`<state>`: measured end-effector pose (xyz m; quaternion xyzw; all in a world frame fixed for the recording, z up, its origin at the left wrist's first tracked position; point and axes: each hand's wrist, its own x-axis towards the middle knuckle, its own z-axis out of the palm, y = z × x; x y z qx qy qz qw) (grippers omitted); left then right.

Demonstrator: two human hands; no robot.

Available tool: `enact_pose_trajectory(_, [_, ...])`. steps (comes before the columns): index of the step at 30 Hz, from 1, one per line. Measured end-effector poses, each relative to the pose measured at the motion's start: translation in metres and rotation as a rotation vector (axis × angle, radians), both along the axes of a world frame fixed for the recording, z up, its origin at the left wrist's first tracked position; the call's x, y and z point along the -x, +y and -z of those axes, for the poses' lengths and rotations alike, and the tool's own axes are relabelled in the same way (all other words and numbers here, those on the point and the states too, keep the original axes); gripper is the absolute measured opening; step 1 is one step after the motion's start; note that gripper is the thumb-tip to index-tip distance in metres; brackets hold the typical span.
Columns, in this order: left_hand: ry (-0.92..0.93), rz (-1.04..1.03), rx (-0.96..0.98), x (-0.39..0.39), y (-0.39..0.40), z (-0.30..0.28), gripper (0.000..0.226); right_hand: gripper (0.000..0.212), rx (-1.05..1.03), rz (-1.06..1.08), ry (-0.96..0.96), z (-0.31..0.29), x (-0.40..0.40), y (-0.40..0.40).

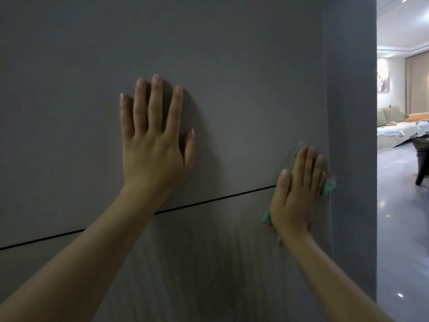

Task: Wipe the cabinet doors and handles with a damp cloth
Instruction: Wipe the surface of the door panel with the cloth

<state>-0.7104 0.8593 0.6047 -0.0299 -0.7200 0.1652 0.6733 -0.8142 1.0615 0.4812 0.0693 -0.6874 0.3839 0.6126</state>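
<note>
The right hand (296, 194) is pressing a green cloth (328, 185) flat against the grey cabinet door (232, 89) with straight, close-set fingers, the cloth peeking out beyond its fingertips and beside its wrist, right at the door's right edge. The left hand (154, 140) is lying spread and flat on the same door, above the dark seam (209, 200). Beyond the side panel (350, 135), a sofa (390, 117) is showing.

Most of the green damp cloth (328, 185) lies hidden under the flat right hand (296, 194), only its edges peeking out. The grey matte cabinet doors (232, 89) run past the picture's edges. Both forearms are cut off below.
</note>
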Motion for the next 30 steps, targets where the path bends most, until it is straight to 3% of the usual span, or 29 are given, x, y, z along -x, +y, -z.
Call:
enact_pose_trajectory(3, [-0.016, 0.009, 0.002, -0.002, 0.0, 0.0, 0.065, 0.058, -0.198, -0.011, 0.039, 0.032, -0.005, 0.0])
enact_pose_trajectory(6, [-0.031, 0.009, -0.01, -0.003, 0.001, -0.001, 0.064, 0.058, -0.309, 0.019, 0.048, 0.021, 0.012, 0.037])
enact_pose_trajectory(11, [-0.085, 0.093, -0.041, -0.013, 0.001, -0.001, 0.062, 0.056, 0.016, -0.024, -0.073, 0.022, 0.003, 0.022])
enact_pose_trajectory(13, [-0.089, 0.115, -0.088, -0.023, 0.0, 0.009, 0.061, 0.056, -0.042, -0.029, -0.05, 0.049, -0.008, 0.0])
enact_pose_trajectory(15, [-0.083, 0.082, -0.134, -0.037, -0.007, 0.02, 0.062, 0.055, -0.233, -0.052, -0.002, 0.069, -0.01, -0.004])
enact_pose_trajectory(17, [-0.104, 0.029, -0.222, -0.051, -0.022, 0.03, 0.065, 0.054, -0.314, -0.045, 0.039, 0.066, -0.004, 0.008])
enact_pose_trajectory(23, [-0.23, -0.053, -0.317, -0.068, -0.052, 0.054, 0.084, 0.056, -0.042, -0.026, -0.042, 0.049, -0.021, -0.023])
enact_pose_trajectory(27, [-0.235, -0.025, -0.317, -0.063, -0.052, 0.055, 0.086, 0.058, -0.563, -0.067, 0.127, 0.083, -0.029, -0.03])
enact_pose_trajectory(29, [-0.246, -0.008, -0.325, -0.064, -0.053, 0.056, 0.087, 0.057, -0.678, -0.043, 0.182, 0.078, -0.014, -0.002])
enact_pose_trajectory(30, [-0.252, -0.01, -0.326, -0.064, -0.054, 0.056, 0.087, 0.056, -0.64, -0.031, 0.155, 0.072, -0.008, 0.009])
